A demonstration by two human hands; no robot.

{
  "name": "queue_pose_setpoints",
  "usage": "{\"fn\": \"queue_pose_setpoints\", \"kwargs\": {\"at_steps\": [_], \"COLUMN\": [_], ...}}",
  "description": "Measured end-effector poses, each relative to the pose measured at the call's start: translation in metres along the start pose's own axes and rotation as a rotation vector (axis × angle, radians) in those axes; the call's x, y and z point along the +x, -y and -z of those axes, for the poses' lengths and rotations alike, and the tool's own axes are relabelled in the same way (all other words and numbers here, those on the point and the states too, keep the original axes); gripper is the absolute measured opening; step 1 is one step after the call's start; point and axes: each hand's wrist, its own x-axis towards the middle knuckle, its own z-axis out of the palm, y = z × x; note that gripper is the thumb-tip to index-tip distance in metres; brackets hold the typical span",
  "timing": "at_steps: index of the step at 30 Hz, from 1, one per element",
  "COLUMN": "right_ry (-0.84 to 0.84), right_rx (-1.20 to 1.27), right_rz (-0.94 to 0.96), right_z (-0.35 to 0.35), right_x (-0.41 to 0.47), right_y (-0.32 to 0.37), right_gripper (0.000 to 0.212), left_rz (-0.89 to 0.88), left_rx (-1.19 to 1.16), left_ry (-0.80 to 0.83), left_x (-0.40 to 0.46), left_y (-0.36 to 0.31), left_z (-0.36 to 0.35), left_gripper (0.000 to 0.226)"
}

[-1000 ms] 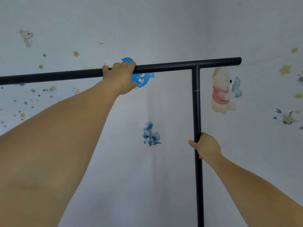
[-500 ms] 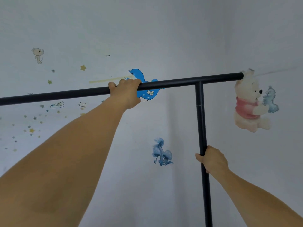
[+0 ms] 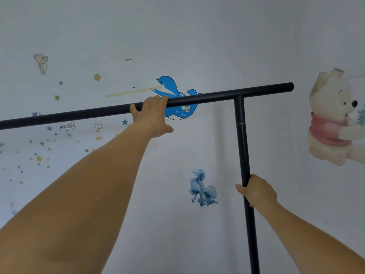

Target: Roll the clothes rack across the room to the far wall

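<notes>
The clothes rack is a black metal frame; its top bar point(image 3: 217, 94) runs from the left edge up to the right, and one upright point(image 3: 242, 145) drops from it to the bottom edge. My left hand point(image 3: 152, 117) reaches up to the top bar, fingers hooked over it and thumb sticking out to the right. My right hand point(image 3: 258, 191) is wrapped around the upright about halfway down. The rack's base and wheels are out of view. Nothing hangs on the visible part of the bar.
A pale wall stands close behind the rack, with a corner point(image 3: 219, 135) just left of the upright. Stickers cover it: a blue dolphin point(image 3: 169, 86), blue mushrooms point(image 3: 203, 189), a bear point(image 3: 331, 123) on the right wall, and small stars at left.
The wall stickers have grown larger and slid right, so the rack and I are closer to the wall. My left thumb has come away from the bar. Both hands stay on the rack.
</notes>
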Motion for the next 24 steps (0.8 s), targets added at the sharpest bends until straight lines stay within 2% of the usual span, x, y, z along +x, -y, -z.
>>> {"fn": "queue_pose_setpoints", "kwargs": {"at_steps": [9,13,15,18,21,24], "right_ry": [0.011,0.059,0.076,-0.002,-0.101,-0.175], "right_rx": [0.040,0.109,0.069,-0.013,-0.083,-0.164], "right_rz": [-0.025,-0.027,-0.013,0.022,0.056,0.101], "right_z": [0.005,0.009,0.012,0.017,0.022,0.026], "right_x": [-0.012,-0.021,-0.027,-0.034,-0.042,-0.054], "right_y": [-0.005,-0.004,-0.001,0.005,0.014,0.025], "right_gripper": [0.049,0.053,0.056,0.050,0.041,0.049], "left_rz": [0.024,0.029,0.018,-0.008,-0.019,-0.011], "left_rx": [0.057,0.079,0.094,0.105,0.003,-0.043], "left_ry": [-0.095,-0.073,-0.048,0.004,0.070,0.117], "left_x": [-0.015,-0.022,-0.027,-0.033,-0.041,-0.051], "left_y": [-0.006,-0.009,-0.007,-0.002,0.002,0.008], "left_z": [-0.014,-0.012,-0.010,-0.006,0.000,0.011], "left_gripper": [0.097,0.098,0.098,0.098,0.102,0.105]}}
